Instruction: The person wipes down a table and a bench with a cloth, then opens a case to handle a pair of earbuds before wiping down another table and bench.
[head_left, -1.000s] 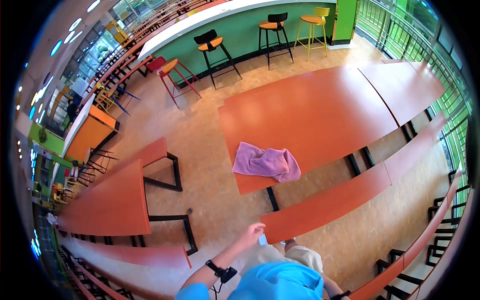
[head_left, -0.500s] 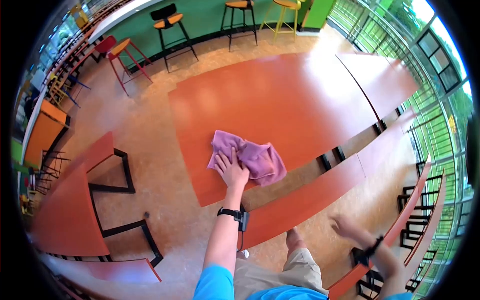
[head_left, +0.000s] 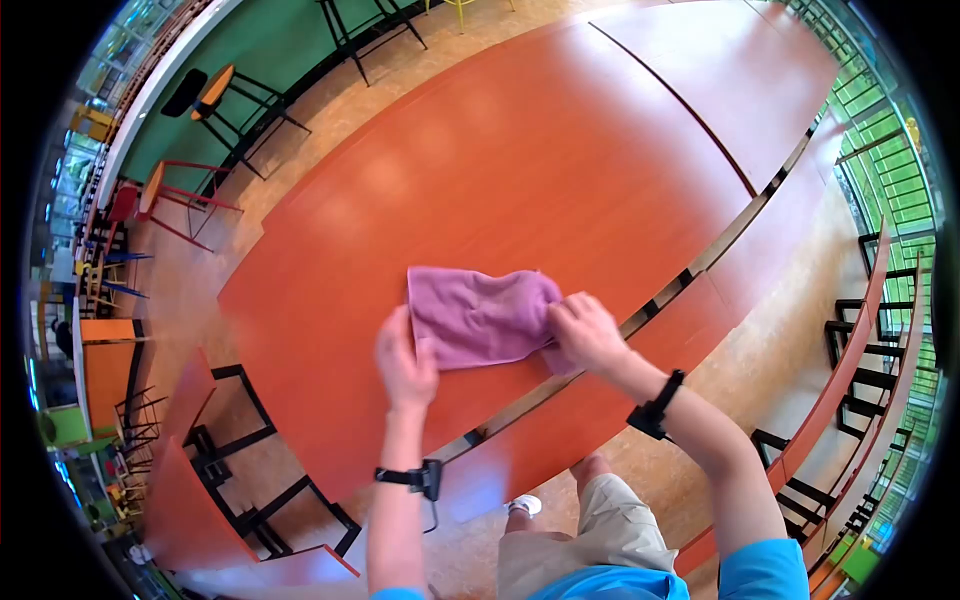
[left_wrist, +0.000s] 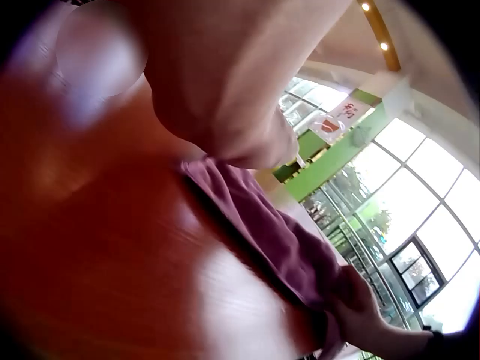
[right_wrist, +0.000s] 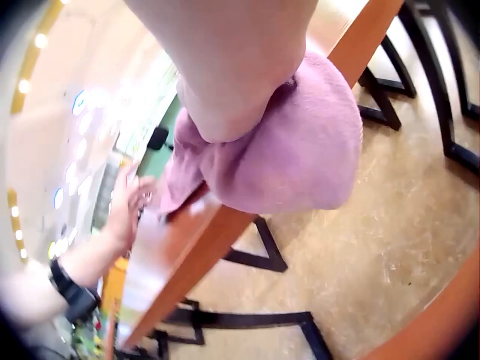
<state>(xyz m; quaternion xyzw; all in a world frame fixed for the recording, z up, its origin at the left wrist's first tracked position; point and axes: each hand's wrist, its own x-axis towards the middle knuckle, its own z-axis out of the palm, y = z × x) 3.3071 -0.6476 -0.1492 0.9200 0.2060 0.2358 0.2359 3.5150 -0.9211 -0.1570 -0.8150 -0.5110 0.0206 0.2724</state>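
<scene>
A purple cloth (head_left: 480, 315) lies spread near the front edge of the orange-red table (head_left: 420, 200), its right end bunched up. My right hand (head_left: 588, 332) grips that bunched end, and in the right wrist view the cloth (right_wrist: 300, 150) hangs in folds over the table edge below the hand. At the cloth's left edge is my left hand (head_left: 407, 365), its thumb overlapping the border in the head view. From the right wrist, the left hand (right_wrist: 129, 210) shows loosely bent fingers beside the cloth's far end. In the left wrist view its fingertips are mostly hidden.
A bench (head_left: 590, 400) runs along the table's near side, with a narrow gap between. Black-legged benches (head_left: 840, 350) stand at right, another table (head_left: 190, 510) at lower left. Stools (head_left: 215, 95) line the green counter (head_left: 250, 50) at upper left.
The left hand rose to the cloth, pressed on it, then shifted to its left edge. The right hand came in from the lower right and took the right end. The cloth is now spread flatter.
</scene>
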